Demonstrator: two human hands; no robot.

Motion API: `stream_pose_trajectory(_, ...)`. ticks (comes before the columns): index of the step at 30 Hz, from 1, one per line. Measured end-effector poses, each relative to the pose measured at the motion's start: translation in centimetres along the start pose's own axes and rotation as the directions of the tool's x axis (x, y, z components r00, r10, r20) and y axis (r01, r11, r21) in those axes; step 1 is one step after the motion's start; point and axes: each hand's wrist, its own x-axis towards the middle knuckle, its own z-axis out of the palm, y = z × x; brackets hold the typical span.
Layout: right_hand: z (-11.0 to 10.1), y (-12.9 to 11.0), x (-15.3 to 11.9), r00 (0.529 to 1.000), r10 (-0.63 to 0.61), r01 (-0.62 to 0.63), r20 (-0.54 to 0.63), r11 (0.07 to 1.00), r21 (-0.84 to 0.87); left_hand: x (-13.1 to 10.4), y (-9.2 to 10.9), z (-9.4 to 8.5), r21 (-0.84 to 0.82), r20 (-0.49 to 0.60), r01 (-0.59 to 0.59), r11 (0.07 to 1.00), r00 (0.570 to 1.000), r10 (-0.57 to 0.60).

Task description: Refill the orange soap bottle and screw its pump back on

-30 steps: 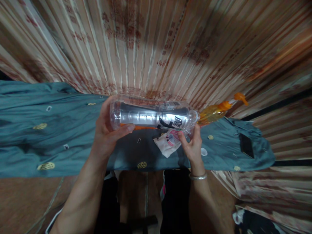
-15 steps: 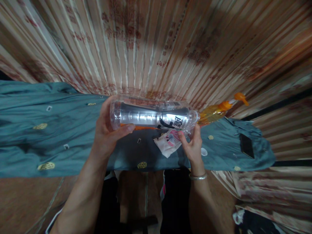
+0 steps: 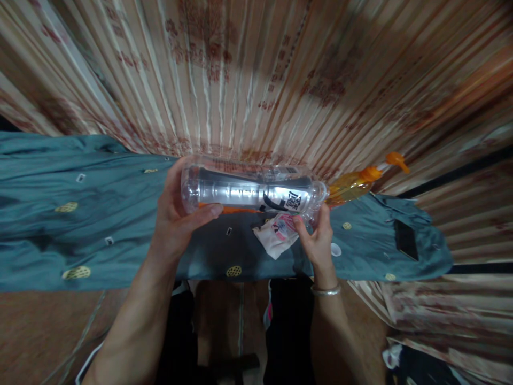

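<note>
A clear plastic bottle (image 3: 240, 190) with a silver label bearing black characters lies sideways in the air between my hands. My left hand (image 3: 176, 208) wraps round its base end, thumb along the near side. At the neck end, my right hand (image 3: 316, 230) is closed on the bottle, its thumb on the near side; its other fingers are partly hidden. Behind the neck end stands a yellow pump bottle (image 3: 350, 187) with an orange pump head. Below the clear bottle lies a crumpled white and pink wrapper (image 3: 276, 238), close to my right thumb.
A teal patterned cloth (image 3: 120, 224) covers the table. A dark phone (image 3: 405, 239) lies at the right, and a small white round cap (image 3: 335, 249) rests beside my right hand. Behind the table hangs a patterned curtain (image 3: 240, 80).
The clear bottle has rolled slightly about its length, so the label's characters sit a little differently. Both hands keep their grip in nearly the same place.
</note>
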Motion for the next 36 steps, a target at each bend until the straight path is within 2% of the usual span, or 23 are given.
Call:
stream_pose_trajectory(9, 0.13, -0.08, 0.04, 1.000, -0.004, 0.004, -0.013, 1.000, 0.006, 0.18, -0.60, -0.22, 0.014, 0.028, -0.094, 0.995, 0.995, 0.094)
stream_pose_trajectory(29, 0.07, 0.05, 0.00, 1.000, -0.011, 0.011, -0.012, 1.000, 0.016, 0.19, -0.23, -0.56, 0.010, 0.014, -0.018, 1.000, 1.000, 0.018)
stream_pose_trajectory(32, 0.06, -0.02, 0.04, 1.000, -0.018, 0.018, -0.014, 1.000, 0.009, 0.23, -0.14, -0.51, 0.016, 0.033, -0.029, 0.999, 0.999, 0.028)
stream_pose_trajectory(36, 0.10, -0.13, 0.10, 1.000, -0.015, 0.016, -0.014, 1.000, 0.019, 0.17, -0.16, -0.14, 0.001, 0.005, -0.039, 0.999, 0.999, 0.039)
